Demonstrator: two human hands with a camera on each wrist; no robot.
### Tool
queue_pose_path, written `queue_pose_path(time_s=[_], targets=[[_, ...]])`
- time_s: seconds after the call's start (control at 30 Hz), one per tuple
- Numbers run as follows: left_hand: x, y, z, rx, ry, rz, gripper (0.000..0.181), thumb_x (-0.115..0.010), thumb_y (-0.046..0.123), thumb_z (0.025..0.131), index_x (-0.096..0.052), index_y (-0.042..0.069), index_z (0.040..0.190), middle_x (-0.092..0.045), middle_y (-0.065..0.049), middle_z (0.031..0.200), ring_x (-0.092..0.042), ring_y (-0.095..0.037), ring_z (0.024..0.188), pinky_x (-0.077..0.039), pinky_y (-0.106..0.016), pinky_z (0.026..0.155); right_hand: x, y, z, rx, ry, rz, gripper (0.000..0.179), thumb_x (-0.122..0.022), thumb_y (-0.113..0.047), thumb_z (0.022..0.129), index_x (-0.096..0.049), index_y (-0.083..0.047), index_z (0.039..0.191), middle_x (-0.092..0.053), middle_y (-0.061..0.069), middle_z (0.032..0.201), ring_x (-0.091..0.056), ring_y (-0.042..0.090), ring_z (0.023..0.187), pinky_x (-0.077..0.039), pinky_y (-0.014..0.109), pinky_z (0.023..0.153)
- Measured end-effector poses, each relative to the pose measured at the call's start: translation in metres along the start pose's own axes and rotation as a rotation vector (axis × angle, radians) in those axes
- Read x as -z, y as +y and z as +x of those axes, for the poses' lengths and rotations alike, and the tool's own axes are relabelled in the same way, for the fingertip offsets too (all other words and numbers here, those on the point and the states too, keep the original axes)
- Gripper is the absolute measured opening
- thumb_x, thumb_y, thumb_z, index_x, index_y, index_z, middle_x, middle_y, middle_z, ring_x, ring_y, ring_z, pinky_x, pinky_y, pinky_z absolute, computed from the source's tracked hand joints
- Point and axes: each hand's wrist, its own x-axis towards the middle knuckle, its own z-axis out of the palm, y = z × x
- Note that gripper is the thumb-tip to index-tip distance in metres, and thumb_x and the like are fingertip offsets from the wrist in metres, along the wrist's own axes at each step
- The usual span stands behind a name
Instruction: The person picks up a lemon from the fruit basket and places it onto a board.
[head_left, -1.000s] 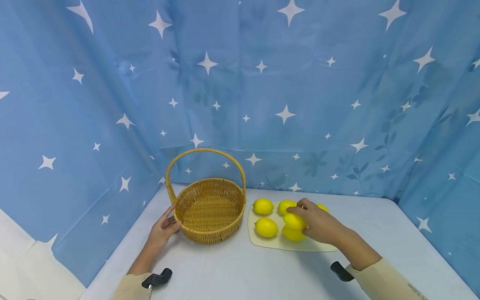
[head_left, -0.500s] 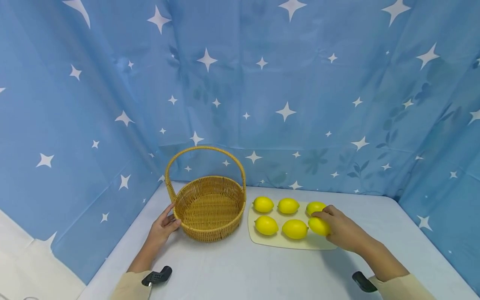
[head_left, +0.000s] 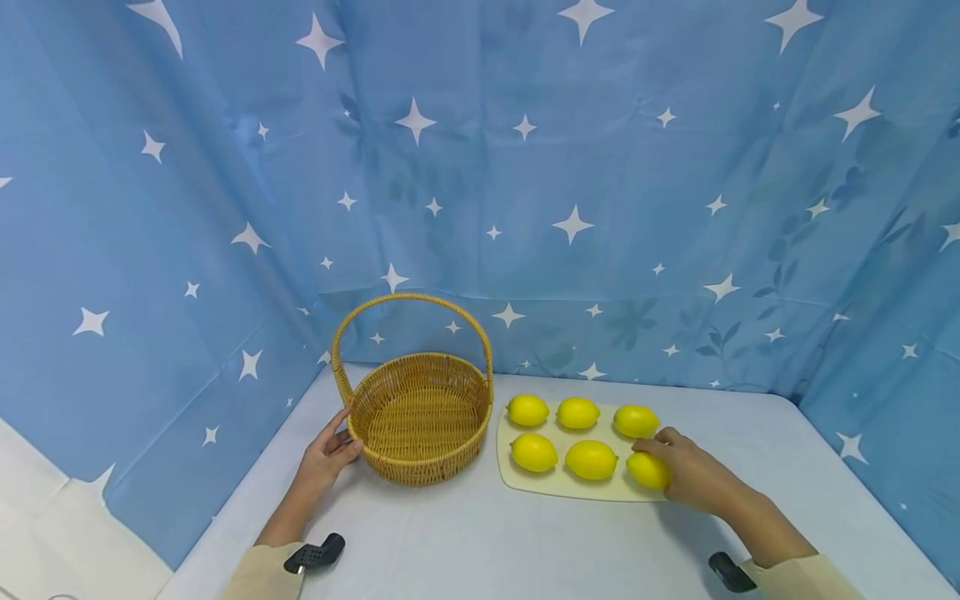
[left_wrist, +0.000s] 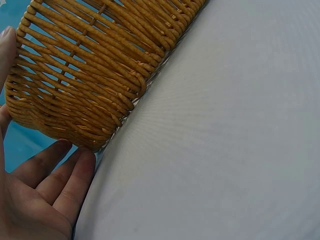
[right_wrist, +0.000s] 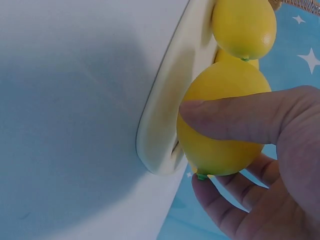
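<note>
My right hand holds a yellow lemon at the front right corner of a cream board. In the right wrist view the thumb lies across this lemon, with fingers on its far side. Several more lemons lie on the board in two rows. My left hand touches the left outer side of a round wicker basket with a tall handle. Seen from the left wrist, fairly straight fingertips meet the basket's lower edge. No fruit shows inside the basket.
A white-covered table bears the basket and board. Blue curtains with white stars hang close behind and at both sides. The basket's arched handle rises above its rim.
My right hand has moved right with the lemon, from above the board's middle to its front right corner, then slightly lower. My left hand and the basket stay put.
</note>
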Motion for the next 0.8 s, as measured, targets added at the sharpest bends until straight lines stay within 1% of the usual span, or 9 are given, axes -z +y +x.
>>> queue_pose_path(time_s=[0.13, 0.2, 0.33, 0.43, 0.63, 0.7, 0.8], targets=[[0.0005, 0.0, 0.0005, -0.002, -0.003, -0.02, 0.072, -0.066, 0.017, 0.095, -0.027, 0.019, 0.156, -0.044, -0.027, 0.141, -0.057, -0.018, 0.115, -0.052, -0.03, 0.089, -0.0015, 0.0004, 0.0002, 0.008, 0.002, 0.004, 0.066, -0.082, 0.008, 0.065, -0.065, -0.013, 0.125, -0.051, 0.006, 0.107, -0.051, 0.026, 0.092, -0.049, 0.054, 0.086], [0.0006, 0.0001, 0.0004, 0.001, -0.002, -0.021, 0.072, -0.067, 0.016, 0.095, -0.028, 0.019, 0.155, -0.044, -0.027, 0.141, -0.057, -0.02, 0.115, -0.052, -0.031, 0.089, -0.0025, 0.0009, 0.0006, 0.004, -0.009, 0.012, 0.066, -0.083, 0.007, 0.066, -0.065, -0.013, 0.126, -0.051, 0.006, 0.107, -0.051, 0.025, 0.092, -0.05, 0.054, 0.085], [0.0006, 0.0007, -0.0001, 0.006, 0.003, 0.0, 0.072, -0.066, 0.015, 0.095, -0.027, 0.019, 0.155, -0.044, -0.027, 0.141, -0.058, -0.008, 0.109, -0.051, -0.027, 0.088, -0.0058, 0.0016, 0.0021, -0.006, -0.025, 0.017, 0.065, -0.086, -0.001, 0.068, -0.064, -0.015, 0.127, -0.051, 0.007, 0.11, -0.051, 0.026, 0.094, -0.05, 0.054, 0.085], [0.0002, 0.001, 0.0004, 0.007, 0.0, 0.004, 0.073, -0.066, 0.015, 0.095, -0.027, 0.019, 0.156, -0.043, -0.027, 0.142, -0.058, -0.001, 0.106, -0.051, -0.027, 0.088, -0.0067, 0.0016, 0.0031, -0.009, -0.016, 0.007, 0.066, -0.088, -0.007, 0.068, -0.064, -0.016, 0.128, -0.052, 0.009, 0.113, -0.052, 0.027, 0.097, -0.049, 0.055, 0.087], [0.0006, 0.0005, -0.0006, 0.029, 0.004, 0.0, 0.072, -0.067, 0.016, 0.094, -0.028, 0.021, 0.155, -0.042, -0.026, 0.144, -0.057, 0.0, 0.106, -0.05, -0.03, 0.091, -0.0076, -0.0016, 0.0054, -0.035, -0.013, 0.011, 0.065, -0.086, -0.004, 0.068, -0.064, -0.015, 0.128, -0.053, 0.011, 0.116, -0.052, 0.029, 0.1, -0.048, 0.057, 0.088], [0.0006, 0.0001, -0.0008, 0.03, 0.007, 0.006, 0.072, -0.066, 0.015, 0.095, -0.028, 0.021, 0.155, -0.042, -0.026, 0.143, -0.057, 0.0, 0.106, -0.051, -0.031, 0.091, -0.0075, -0.0029, 0.006, -0.047, -0.016, 0.011, 0.064, -0.086, -0.006, 0.069, -0.064, -0.014, 0.129, -0.053, 0.011, 0.118, -0.052, 0.03, 0.102, -0.047, 0.058, 0.089], [0.0008, -0.0005, -0.0003, 0.036, 0.008, 0.014, 0.073, -0.067, 0.017, 0.094, -0.027, 0.021, 0.155, -0.042, -0.026, 0.144, -0.057, -0.009, 0.113, -0.05, -0.031, 0.091, -0.0056, -0.0051, 0.0061, -0.05, -0.015, 0.006, 0.064, -0.087, -0.012, 0.07, -0.063, -0.013, 0.13, -0.052, 0.013, 0.119, -0.052, 0.032, 0.103, -0.046, 0.059, 0.09]])
